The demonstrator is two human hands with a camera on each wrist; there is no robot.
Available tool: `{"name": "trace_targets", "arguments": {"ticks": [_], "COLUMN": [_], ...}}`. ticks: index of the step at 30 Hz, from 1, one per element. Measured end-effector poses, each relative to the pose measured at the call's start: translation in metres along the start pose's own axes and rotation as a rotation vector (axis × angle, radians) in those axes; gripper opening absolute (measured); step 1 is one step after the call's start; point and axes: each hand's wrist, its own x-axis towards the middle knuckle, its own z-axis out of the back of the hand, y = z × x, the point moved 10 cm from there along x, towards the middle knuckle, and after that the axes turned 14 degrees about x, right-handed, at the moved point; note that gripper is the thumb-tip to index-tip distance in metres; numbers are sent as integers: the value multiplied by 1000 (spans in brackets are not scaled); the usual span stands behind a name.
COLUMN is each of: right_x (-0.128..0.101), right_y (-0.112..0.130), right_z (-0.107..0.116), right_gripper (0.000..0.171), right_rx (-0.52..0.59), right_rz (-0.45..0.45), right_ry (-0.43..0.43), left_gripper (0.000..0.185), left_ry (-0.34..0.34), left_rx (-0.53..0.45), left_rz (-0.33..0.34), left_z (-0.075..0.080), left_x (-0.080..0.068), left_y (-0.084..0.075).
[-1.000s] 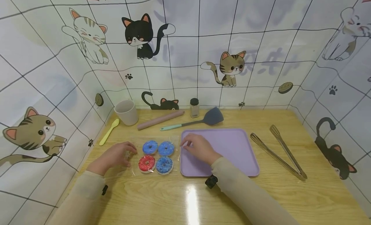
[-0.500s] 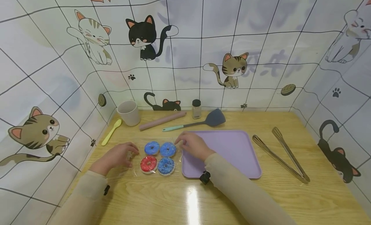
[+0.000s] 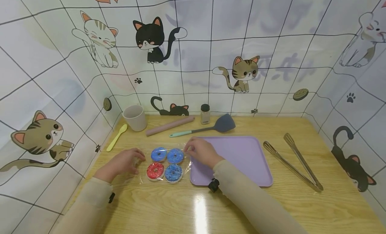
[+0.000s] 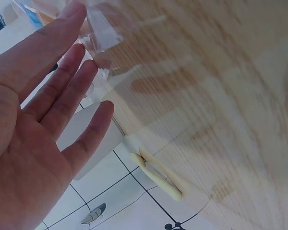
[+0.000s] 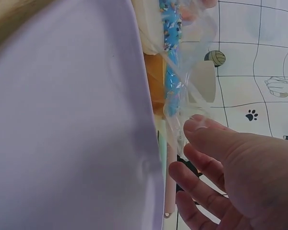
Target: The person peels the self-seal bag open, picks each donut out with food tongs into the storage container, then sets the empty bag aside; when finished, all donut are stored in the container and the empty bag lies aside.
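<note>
A clear plastic bag (image 3: 167,178) lies on the wooden table with three blue doughnuts (image 3: 173,173) and one red doughnut (image 3: 155,171) in it. My right hand (image 3: 203,152) reaches over the left part of a purple tray (image 3: 238,157), and its thumb and forefinger pinch the bag's right edge. In the right wrist view the film runs up to the thumb tip of my right hand (image 5: 230,172). My left hand (image 3: 122,163) is at the bag's left edge, its fingers extended. In the left wrist view clear film shows by the fingertips of my left hand (image 4: 43,105).
Behind the bag stand a grey cup (image 3: 134,118) and a seasoning jar (image 3: 205,114). A yellow spoon (image 3: 117,137), a rolling pin (image 3: 170,125) and a spatula (image 3: 208,128) lie there too. Metal tongs (image 3: 297,163) lie right of the tray. Cat-print walls enclose the table.
My right hand has moved left from over the tray to the bag's right edge, and the film's reflections have shifted. My left hand has stayed at the bag's left edge.
</note>
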Motion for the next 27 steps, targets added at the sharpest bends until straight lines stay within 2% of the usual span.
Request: {"name": "trace_targets", "arguments": {"ticks": [16,27], "right_x": [-10,-18], "right_y": [-11,-19], "right_z": [10,18], "right_gripper": [5,4], "right_rx": [29,8], "right_rz": [-29,-46], "right_ry": [-35,-50], "left_gripper": [45,46], "left_ry": [-19,-16], "left_rx": [-4,0], "left_rz": [-17,-25], "left_z": [-2,-5], "left_x": [1,3], "left_y": [1,1]}}
